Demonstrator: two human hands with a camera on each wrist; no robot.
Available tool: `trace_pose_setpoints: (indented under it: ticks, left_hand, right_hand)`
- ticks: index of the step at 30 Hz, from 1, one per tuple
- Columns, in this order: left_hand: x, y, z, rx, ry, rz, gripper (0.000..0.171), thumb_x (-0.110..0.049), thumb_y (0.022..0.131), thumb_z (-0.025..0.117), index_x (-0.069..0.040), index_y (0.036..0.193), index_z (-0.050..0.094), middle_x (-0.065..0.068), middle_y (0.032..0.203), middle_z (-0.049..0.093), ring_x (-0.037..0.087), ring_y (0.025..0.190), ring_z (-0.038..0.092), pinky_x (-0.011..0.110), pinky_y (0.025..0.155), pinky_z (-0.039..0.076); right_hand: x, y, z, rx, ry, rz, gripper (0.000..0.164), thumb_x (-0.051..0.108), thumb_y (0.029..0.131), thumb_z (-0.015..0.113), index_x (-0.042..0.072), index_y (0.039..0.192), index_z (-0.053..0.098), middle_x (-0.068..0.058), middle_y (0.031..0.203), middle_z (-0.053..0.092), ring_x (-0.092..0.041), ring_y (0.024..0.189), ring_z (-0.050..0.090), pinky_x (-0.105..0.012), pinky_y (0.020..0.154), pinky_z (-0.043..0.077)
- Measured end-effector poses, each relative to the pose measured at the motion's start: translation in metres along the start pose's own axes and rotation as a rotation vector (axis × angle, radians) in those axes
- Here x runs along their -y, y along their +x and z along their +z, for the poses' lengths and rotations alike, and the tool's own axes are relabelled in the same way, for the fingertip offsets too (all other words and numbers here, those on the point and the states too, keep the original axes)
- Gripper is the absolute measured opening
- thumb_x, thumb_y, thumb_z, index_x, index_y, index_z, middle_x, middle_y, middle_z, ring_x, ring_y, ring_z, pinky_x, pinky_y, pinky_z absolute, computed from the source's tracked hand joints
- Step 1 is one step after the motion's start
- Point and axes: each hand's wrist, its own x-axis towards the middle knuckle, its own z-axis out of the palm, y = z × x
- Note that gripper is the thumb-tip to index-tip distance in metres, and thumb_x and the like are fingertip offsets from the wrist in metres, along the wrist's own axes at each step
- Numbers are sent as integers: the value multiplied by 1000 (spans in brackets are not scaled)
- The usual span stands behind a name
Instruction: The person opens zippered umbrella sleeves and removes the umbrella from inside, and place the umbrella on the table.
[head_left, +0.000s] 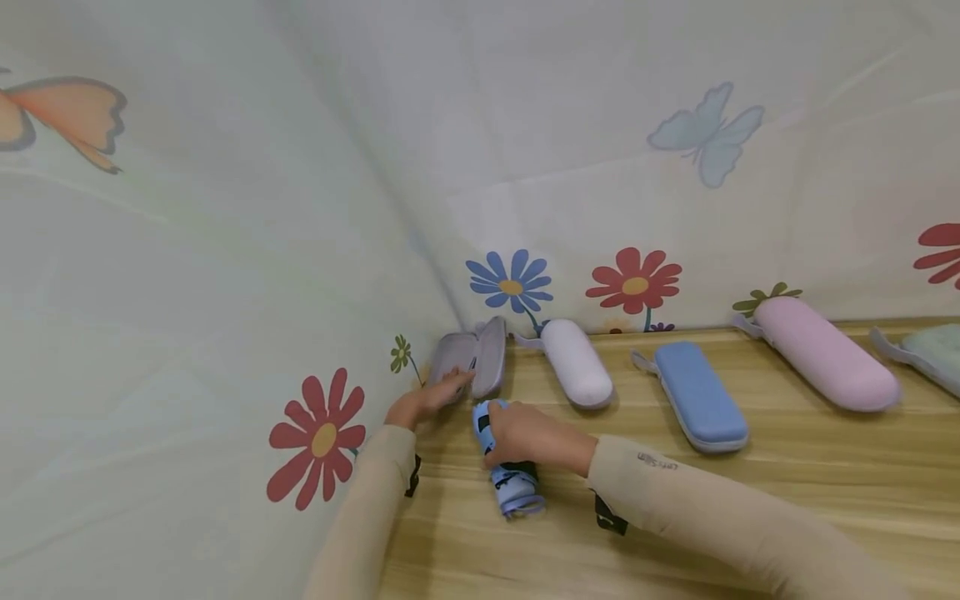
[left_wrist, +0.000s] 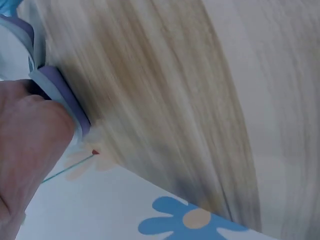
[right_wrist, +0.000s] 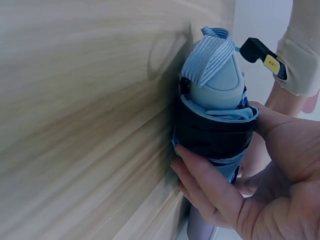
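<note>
The right hand [head_left: 531,435] gripped a folded umbrella [head_left: 514,488], seemingly keeping it furled; beyond it, the left hand [head_left: 441,393] touched an open case [head_left: 491,357], grip unclear.

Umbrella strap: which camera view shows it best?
The right wrist view: the strap appears close up, its weave clear, on the folded umbrella. The head view shows it as a small loop; the left wrist view shows no recognizable strap.

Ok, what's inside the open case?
Part of the open case's grey interior shows, plus a thin dark detail too small to identify. The left hand covers the rest, so anything beneath it can't be seen.
</note>
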Motion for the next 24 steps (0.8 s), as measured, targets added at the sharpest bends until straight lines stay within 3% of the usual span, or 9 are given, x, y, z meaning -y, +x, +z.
trace_pose_setpoints:
  ticks: [2,6,12,15,19,20,21,24]
  left_hand:
    - [-1,-1,-4,2,-14,12,77,-52,108,23,-3,162,-1,16,170,-6,32,156,-9,52,124,0]
    - [-2,-2,-12,4,45,44,69,-45,110,16,-1,162,5,19,169,1,35,155,0,52,124,7]
    - [-4,3,-18,-14,369,175,56,-28,113,21,4,159,22,25,165,17,40,153,15,51,123,16]
    - [-7,6,-18,-6,486,182,53,-24,113,24,4,158,27,25,165,18,40,153,17,51,122,18]
    - [-2,22,-19,8,569,185,50,-20,113,28,2,158,29,24,165,19,39,153,18,50,123,19]
    - [3,29,-20,16,584,197,49,-19,113,29,1,158,30,23,165,19,38,153,18,49,123,19]
    - [22,45,-22,7,604,261,51,-26,114,25,-4,161,26,18,168,16,32,155,15,43,124,17]
    - [29,54,-23,-4,615,262,51,-27,114,28,-7,161,28,15,168,19,30,154,18,41,124,18]
  right_hand:
    - [3,5,-1,-1,-8,-7,89,44,84,82,-6,147,43,-20,127,65,-30,114,65,-39,94,53]
    - [8,16,-3,-19,-14,-18,89,43,85,81,-8,146,42,-20,126,66,-29,112,65,-37,94,53]
    - [9,30,-3,-28,-6,34,92,48,84,81,-7,146,42,-20,126,65,-30,114,65,-39,95,53]
    - [10,34,-6,-6,-1,58,96,50,84,80,-6,149,38,-20,131,62,-29,117,63,-39,96,53]
    - [11,37,-9,-6,-20,68,97,51,85,79,-6,151,36,-19,133,62,-28,118,63,-38,97,53]
    - [11,38,-9,-6,-19,70,98,51,85,79,-6,152,35,-19,133,62,-28,118,63,-38,96,53]
    - [11,38,-9,-6,-13,72,98,51,85,79,-6,152,34,-19,133,63,-28,117,64,-38,96,53]
    - [10,39,-7,-13,25,79,99,50,85,79,-6,153,33,-19,134,62,-29,116,64,-37,95,53]
